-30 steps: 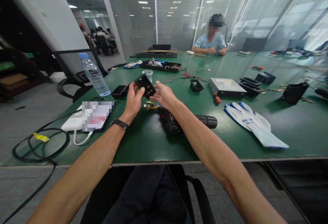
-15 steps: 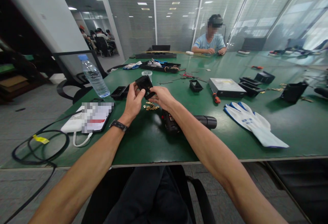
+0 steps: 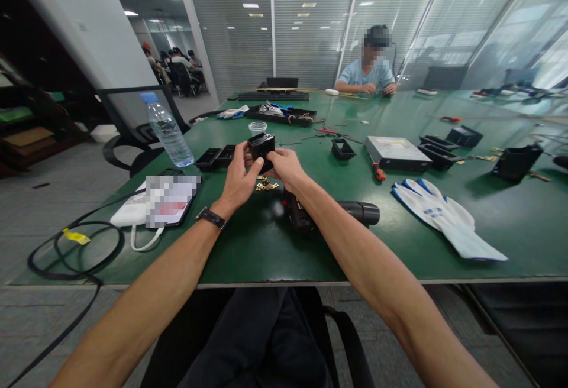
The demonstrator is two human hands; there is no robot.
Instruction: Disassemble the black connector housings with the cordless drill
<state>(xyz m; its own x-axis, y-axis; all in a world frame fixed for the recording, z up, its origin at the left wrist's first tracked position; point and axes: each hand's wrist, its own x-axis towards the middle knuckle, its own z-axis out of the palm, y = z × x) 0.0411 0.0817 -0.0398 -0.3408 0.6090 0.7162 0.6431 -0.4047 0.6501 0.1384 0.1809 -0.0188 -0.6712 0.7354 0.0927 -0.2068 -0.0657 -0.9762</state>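
Between both hands, above the green table, is a black plastic box [image 3: 261, 146]. My left hand [image 3: 239, 176] is closed round its left side, the thumb across the near face. My right hand [image 3: 286, 169] grips the lower right edge, with its fingertips partly hidden behind the box. Small brass-coloured metal pieces [image 3: 266, 184] lie in a pile just below the hands. A black power drill [image 3: 302, 213] rests on the table, partly covered by my right forearm. Two black open boxes [image 3: 208, 159] sit left of my left hand, and a clear plastic cup [image 3: 258, 128] stands behind the held box.
At left are a water bottle [image 3: 168, 133], a phone [image 3: 177, 201] and a coiled black cable [image 3: 75, 252]. To the right lie a white glove [image 3: 439, 213], a screwdriver [image 3: 378, 171], a silver disc drive [image 3: 394, 150] and several black boxes [image 3: 342, 149]. Another person [image 3: 368, 74] sits across the table.
The black box has been turned between my hands, its open side no longer facing me as before. Both hands stay on it. The whole view has shifted slightly.
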